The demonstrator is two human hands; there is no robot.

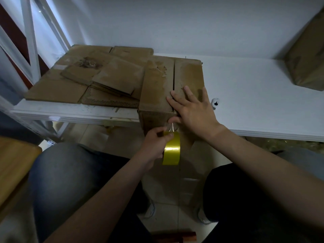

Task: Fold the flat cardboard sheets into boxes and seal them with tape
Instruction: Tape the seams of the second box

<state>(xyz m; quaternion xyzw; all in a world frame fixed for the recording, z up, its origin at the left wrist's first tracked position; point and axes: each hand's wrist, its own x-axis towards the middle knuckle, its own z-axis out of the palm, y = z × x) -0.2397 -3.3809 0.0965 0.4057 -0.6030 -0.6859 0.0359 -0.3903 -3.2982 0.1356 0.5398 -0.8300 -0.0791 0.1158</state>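
Note:
A folded cardboard box (157, 88) stands at the front edge of the white table (254, 95), its two top flaps meeting at a seam. My right hand (192, 107) lies flat on the top by the seam, with the thumb pressing the tape end on the box's front face. My left hand (154, 141) grips a yellow tape roll (171, 149) just below the box front, and a short clear strip runs from the roll up to the box. A pile of flat cardboard sheets (84, 79) lies to the left of the box.
A brown wrapped bundle (306, 55) sits at the table's far right. A small white object (215, 102) lies beside the box. White metal frame bars (29, 41) rise at the left. A wooden surface (12, 165) is at my lower left, and my knees are below the table edge.

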